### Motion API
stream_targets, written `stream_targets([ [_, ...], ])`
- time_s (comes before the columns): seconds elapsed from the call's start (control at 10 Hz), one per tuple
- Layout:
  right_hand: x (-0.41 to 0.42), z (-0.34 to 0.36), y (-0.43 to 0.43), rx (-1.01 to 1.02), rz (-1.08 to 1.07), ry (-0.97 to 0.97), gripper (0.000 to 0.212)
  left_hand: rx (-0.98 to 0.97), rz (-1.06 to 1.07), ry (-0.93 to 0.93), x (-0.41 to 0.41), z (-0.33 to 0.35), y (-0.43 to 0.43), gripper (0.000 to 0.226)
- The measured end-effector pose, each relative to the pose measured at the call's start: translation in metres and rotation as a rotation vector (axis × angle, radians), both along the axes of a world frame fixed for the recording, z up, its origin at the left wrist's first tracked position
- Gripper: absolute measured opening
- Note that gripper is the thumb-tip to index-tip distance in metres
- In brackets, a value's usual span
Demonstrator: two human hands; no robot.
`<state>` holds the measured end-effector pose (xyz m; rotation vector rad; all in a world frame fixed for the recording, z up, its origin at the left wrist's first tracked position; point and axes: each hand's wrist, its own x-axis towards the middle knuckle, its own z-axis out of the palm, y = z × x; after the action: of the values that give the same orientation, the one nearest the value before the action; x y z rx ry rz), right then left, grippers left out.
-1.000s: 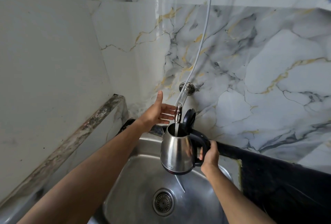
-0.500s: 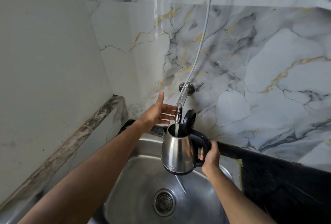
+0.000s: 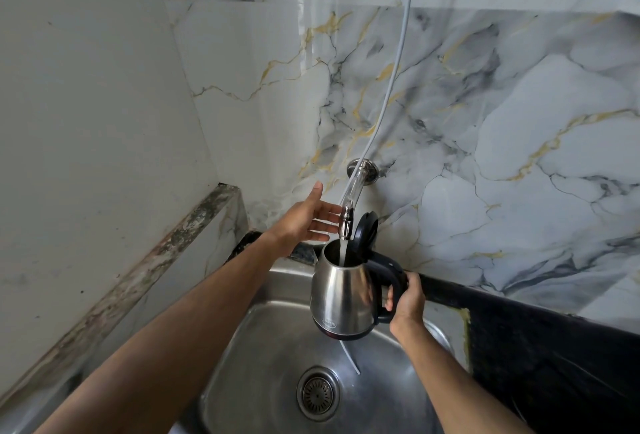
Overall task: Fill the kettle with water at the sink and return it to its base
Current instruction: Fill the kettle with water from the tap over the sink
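A steel kettle [image 3: 343, 295] with a black handle hangs above the steel sink [image 3: 277, 357], its black lid [image 3: 363, 231] flipped up. My right hand [image 3: 407, 302] grips the handle. Water runs from the tap [image 3: 346, 222] straight down into the kettle's mouth. My left hand [image 3: 308, 218] is beside the tap's left side, fingers spread, fingertips at or touching the spout. The kettle's base is not in view.
The sink's drain [image 3: 317, 393] lies below the kettle. A white hose [image 3: 394, 80] runs up the marble wall from the tap. A black counter [image 3: 554, 357] lies to the right, a stone ledge [image 3: 138, 277] to the left.
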<state>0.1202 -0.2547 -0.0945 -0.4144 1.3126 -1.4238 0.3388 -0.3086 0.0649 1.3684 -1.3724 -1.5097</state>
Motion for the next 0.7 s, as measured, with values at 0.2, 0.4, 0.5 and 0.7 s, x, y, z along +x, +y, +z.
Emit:
stream_targets([
  [0.2, 0.0011, -0.0013, -0.0025, -0.003, 0.001, -0.01, 0.036, -0.016, -0.003, -0.009, 0.0011, -0.0018, -0.0017, 0.08],
  [0.4, 0.0024, 0.0027, -0.0035, 0.007, -0.017, -0.001, 0.036, 0.004, 0.012, 0.013, -0.0003, -0.0016, -0.0019, 0.081],
  [0.5, 0.0032, 0.005, -0.0038, 0.014, -0.025, 0.002, 0.035, 0.015, 0.012, 0.028, -0.0003, -0.0029, -0.0028, 0.081],
  [0.7, 0.003, 0.0049, -0.0027, 0.02, -0.017, -0.008, 0.037, -0.032, 0.003, 0.031, 0.0003, -0.0078, -0.002, 0.042],
])
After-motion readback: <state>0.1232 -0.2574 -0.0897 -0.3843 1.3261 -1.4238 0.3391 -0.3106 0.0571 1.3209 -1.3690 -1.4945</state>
